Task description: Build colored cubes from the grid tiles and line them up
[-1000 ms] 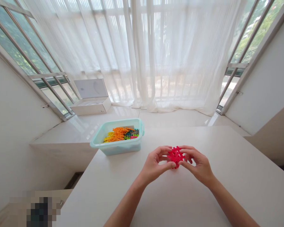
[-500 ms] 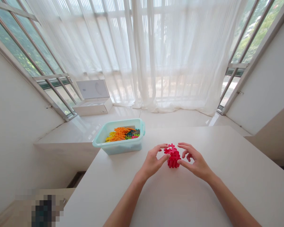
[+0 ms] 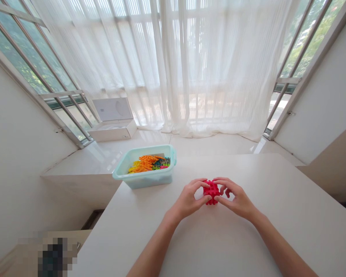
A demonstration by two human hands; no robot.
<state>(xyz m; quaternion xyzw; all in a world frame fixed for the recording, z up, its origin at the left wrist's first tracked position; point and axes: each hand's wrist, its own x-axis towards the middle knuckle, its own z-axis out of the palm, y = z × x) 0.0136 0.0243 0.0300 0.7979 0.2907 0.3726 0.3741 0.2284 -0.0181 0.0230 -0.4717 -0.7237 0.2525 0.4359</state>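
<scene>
A small red cube of interlocking plastic pieces [image 3: 211,191] rests on the white table [image 3: 219,246], a little beyond its middle. My left hand [image 3: 190,199] pinches its left side with thumb and fingers. My right hand [image 3: 235,198] grips its right side the same way, fingers curled over the top. Both hands close around the cube and hide its lower edges.
A pale blue plastic bin [image 3: 145,166] with orange, yellow, green and pink pieces stands at the table's far left corner. An open white box [image 3: 112,121] lies on the window ledge behind it. White curtains [image 3: 190,65] cover the windows. A blurred dark patch sits at the lower left.
The red cube was turned between my fingers, and both hands, briefly loosened half a second ago, have closed tighter on it. The view shifted slightly.
</scene>
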